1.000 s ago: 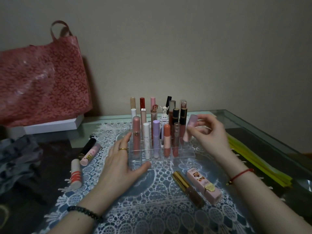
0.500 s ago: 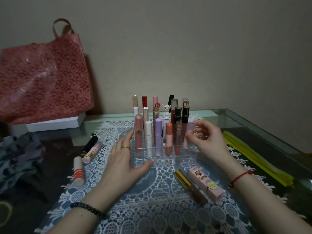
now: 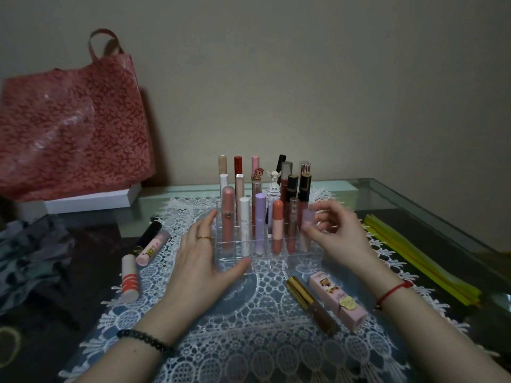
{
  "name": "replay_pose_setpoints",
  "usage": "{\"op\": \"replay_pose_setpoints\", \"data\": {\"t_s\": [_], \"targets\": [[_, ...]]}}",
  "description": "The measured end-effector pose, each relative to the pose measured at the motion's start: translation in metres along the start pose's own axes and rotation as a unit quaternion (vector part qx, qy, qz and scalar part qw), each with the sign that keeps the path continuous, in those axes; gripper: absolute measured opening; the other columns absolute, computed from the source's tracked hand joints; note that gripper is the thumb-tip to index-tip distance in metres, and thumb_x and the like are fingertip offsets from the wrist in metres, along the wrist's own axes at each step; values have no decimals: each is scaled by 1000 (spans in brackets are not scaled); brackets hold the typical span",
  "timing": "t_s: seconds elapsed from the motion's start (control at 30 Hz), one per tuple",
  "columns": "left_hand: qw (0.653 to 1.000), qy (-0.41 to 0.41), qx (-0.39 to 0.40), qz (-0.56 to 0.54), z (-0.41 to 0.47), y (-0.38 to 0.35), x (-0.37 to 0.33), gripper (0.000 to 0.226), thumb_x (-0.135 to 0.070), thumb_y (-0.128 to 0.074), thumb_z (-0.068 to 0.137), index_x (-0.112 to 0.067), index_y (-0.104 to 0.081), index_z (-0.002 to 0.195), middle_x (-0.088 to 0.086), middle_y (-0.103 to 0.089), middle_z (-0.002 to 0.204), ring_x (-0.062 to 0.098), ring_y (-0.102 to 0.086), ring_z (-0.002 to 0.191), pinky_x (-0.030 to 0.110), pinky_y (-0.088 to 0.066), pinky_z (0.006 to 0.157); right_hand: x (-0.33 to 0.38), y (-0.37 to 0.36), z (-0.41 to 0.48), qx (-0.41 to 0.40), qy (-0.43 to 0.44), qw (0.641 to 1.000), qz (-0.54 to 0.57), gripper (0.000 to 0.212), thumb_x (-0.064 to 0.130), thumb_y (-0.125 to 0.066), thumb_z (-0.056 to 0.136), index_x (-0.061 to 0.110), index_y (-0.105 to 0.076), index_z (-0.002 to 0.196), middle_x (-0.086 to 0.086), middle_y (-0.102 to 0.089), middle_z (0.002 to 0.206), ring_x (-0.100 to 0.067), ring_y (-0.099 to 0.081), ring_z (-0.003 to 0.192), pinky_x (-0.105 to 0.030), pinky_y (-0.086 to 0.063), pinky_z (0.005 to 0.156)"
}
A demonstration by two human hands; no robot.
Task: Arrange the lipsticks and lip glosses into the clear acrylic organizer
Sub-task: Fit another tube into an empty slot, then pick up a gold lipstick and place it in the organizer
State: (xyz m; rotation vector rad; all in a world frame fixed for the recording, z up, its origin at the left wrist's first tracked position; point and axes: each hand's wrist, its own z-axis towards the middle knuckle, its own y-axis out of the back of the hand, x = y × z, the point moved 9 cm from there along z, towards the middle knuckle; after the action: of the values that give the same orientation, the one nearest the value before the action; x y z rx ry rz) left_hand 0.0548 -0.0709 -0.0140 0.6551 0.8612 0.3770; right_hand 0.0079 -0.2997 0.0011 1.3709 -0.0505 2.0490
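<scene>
Mostly done: the organizer (image 3: pixel 276 261), mid-tabletop, is nearly filled | pale pink tube (image 3: pixel 307 230) is pinched upright by right hand (image 3: pixel 340 236) fingers in the near-right slot | left hand (image 3: pixel 201 261) is spread open against the left wall | five tubes are left outside | no writing can be read

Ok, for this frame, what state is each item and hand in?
Clear acrylic organizer: upright, mostly filled, front row empty.
Pale lilac gloss tube: upright in the right end slot, right hand grip around its cap.
Left hand: flat, bracing the organizer.
Gold-capped gloss: lying loose.
Pink boxed lipstick: lying loose.
Red-striped white tube: lying loose.
Pink cartoon tube: lying loose.
Black tube: lying loose.
</scene>
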Motion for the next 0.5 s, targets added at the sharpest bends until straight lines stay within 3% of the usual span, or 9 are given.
{"op": "replay_pose_setpoints", "data": {"t_s": [0.1,0.2,0.33,0.4,0.5], "targets": [[998,-19,-50,-34,0,14,-10,86,-59,-60,63,-34,-22,136,-12,-31,133,6,-30,125,32,-28,106,1,0,-1,5,2,1000,4,28,6,-66,78,27,-54,91,4,-55,77,8,-52,59,-5,-45,54],[993,-86,-36,-73,-5,17,-36,63,-51,-60,67,-34,-39,124,-16,-41,122,4,-38,119,37,-37,101,2,6,0,-15,-2,1000,11,26,11,-65,79,25,-54,98,3,-57,82,-2,-54,68,-7,-46,56],[979,-172,112,-2,-19,-18,-69,38,-56,-47,74,-54,-35,110,-31,-41,116,-9,-34,115,28,-31,103,12,18,0,-65,21,998,5,22,15,-62,82,25,-54,100,4,-59,83,-4,-55,70,-8,-47,56],[962,-195,187,44,-25,-43,-72,39,-57,-42,79,-55,-32,117,-34,-35,121,-13,-25,117,21,-22,106,14,22,-2,-81,29,996,8,20,15,-61,83,24,-55,99,5,-58,81,1,-55,67,-6,-45,56],[932,-251,239,102,-30,-64,-73,42,-49,-39,89,-45,-33,131,-27,-36,133,-10,-22,122,17,-13,105,15,23,-3,-85,35,996,4,19,14,-60,83,22,-56,99,5,-58,79,9,-53,64,-4,-44,55]]}}
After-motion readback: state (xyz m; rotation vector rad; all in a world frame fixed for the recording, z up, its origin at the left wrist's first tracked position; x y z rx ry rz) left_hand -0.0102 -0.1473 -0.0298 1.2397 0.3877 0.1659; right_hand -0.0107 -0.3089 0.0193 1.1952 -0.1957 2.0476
